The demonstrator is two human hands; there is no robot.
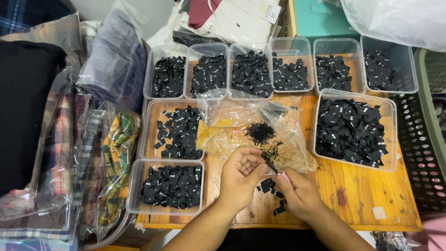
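Note:
My left hand (239, 174) and my right hand (297, 190) meet over the front middle of a wooden table (357, 190). Together their fingertips pinch a small black fabric label (271, 166). Several loose black labels (272, 191) lie on the wood just under my right hand. Right behind the hands lies a crumpled clear plastic bag (251, 123) with a small heap of black labels (259, 132) on it.
Clear plastic tubs of black labels fill the table: a row of several along the back (278, 69), two at the left (176, 132) (172, 186), one large tub at the right (350, 130). Bagged plaid fabric (111, 153) is stacked left; a black perforated basket (420, 153) stands right.

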